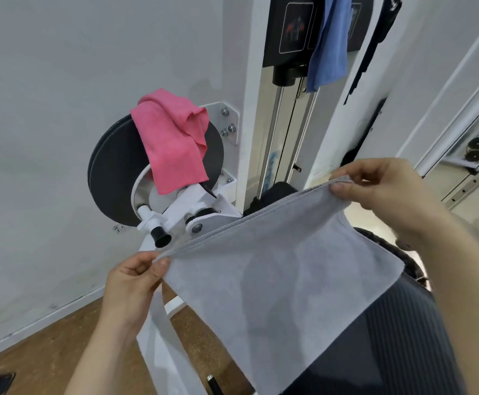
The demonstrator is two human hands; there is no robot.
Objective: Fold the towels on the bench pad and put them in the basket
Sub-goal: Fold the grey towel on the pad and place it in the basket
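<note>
Fingers of left hand and right hand pinch grey towel corners; bench pad mostly hidden.

Scene is lit brightly and evenly by soft diffuse light, faint shadows only being noted on the white wall and darker patches across the grey towel; straight edges are bowed near the borders (wide-angle lens), detail slightly softened.

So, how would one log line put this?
left hand: pinches grey towel corner | right hand: pinches other top corner | basket: unseen
</note>
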